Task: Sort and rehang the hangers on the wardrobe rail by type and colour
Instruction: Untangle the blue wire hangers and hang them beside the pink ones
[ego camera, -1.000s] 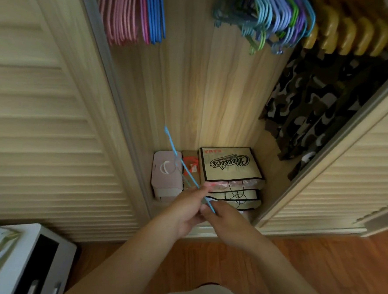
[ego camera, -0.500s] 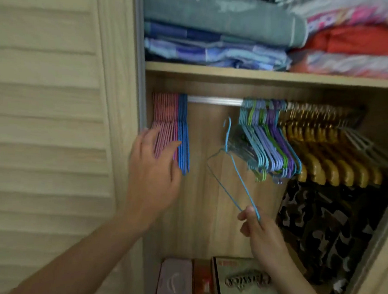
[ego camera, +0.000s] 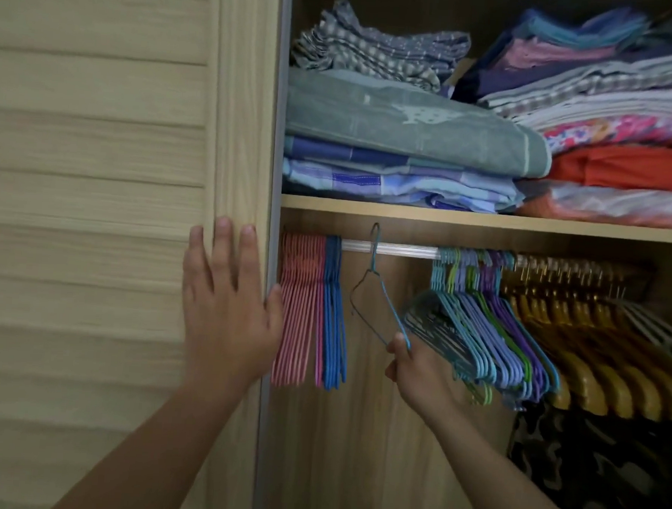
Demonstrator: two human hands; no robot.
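Observation:
My right hand (ego camera: pixel 417 371) grips the lower corner of a thin blue wire hanger (ego camera: pixel 377 292); its hook rises in front of the silver rail (ego camera: pixel 390 249), just above it. My left hand (ego camera: pixel 227 306) lies flat and open against the wardrobe door edge, its thumb touching the pink hangers (ego camera: pixel 298 311). Dark blue hangers (ego camera: pixel 333 317) hang right beside the pink ones. Further right on the rail hang a mixed bunch of light blue, green and purple hangers (ego camera: pixel 491 334), then yellow wooden hangers (ego camera: pixel 596 349) and white ones (ego camera: pixel 660 329).
A louvred wooden door (ego camera: pixel 94 200) fills the left. The shelf (ego camera: pixel 486 219) above the rail carries stacks of folded fabric (ego camera: pixel 412 141). A camouflage garment (ego camera: pixel 596 478) hangs at lower right. The rail is bare between the dark blue hangers and the mixed bunch.
The view has tilted up from the wardrobe floor to the rail. My right hand lifted the blue hanger up to the rail. My left hand let go of it and moved to the door edge.

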